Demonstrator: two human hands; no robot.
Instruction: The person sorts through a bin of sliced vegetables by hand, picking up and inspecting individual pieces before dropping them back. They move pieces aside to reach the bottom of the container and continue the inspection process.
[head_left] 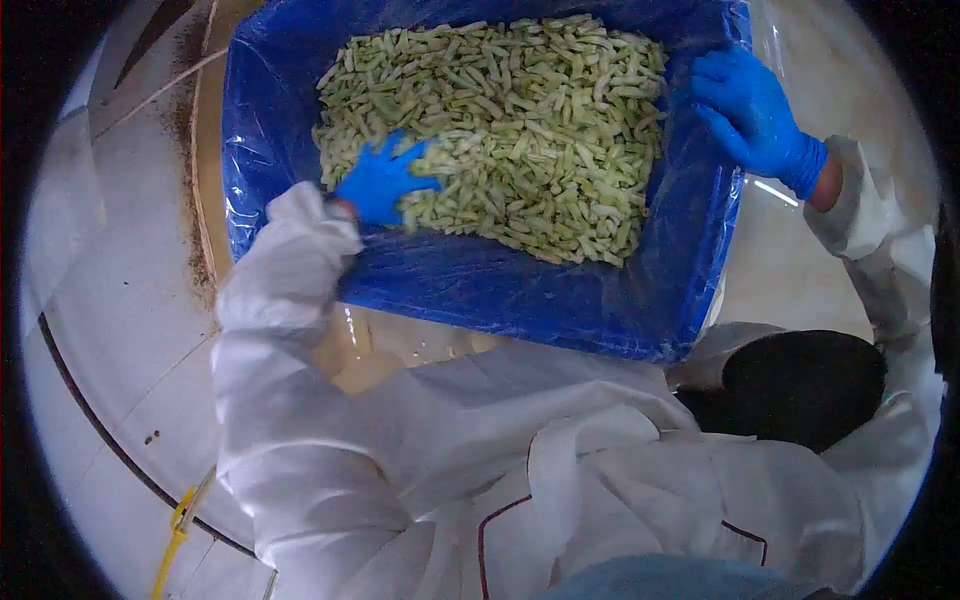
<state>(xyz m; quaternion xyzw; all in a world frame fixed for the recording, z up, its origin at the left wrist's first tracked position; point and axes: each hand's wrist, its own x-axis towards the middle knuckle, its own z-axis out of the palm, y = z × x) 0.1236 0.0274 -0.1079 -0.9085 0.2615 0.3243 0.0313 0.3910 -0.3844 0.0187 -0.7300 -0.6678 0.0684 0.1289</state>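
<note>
Pale floor (120, 340) flanks the blue crate (530, 305); left hand (380, 183) splays over vegetable strips (540, 120), right hand (752, 112), grip unclear, at right edge.

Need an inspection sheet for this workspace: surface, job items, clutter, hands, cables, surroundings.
Surface: pale and shiny right of the bin.
Job items: green strips spread inside a blue bin; clear film on its walls.
Clutter: black thing at lower right, identity unclear; yellow strip at lower left.
Hands: both blue-gloved; left hand splayed at the strips' left edge; right hand at the bin's right rim, grip unclear.
Cables: none certain; dark line at left may be a seam.
Surroundings: pale floor at left.
</note>
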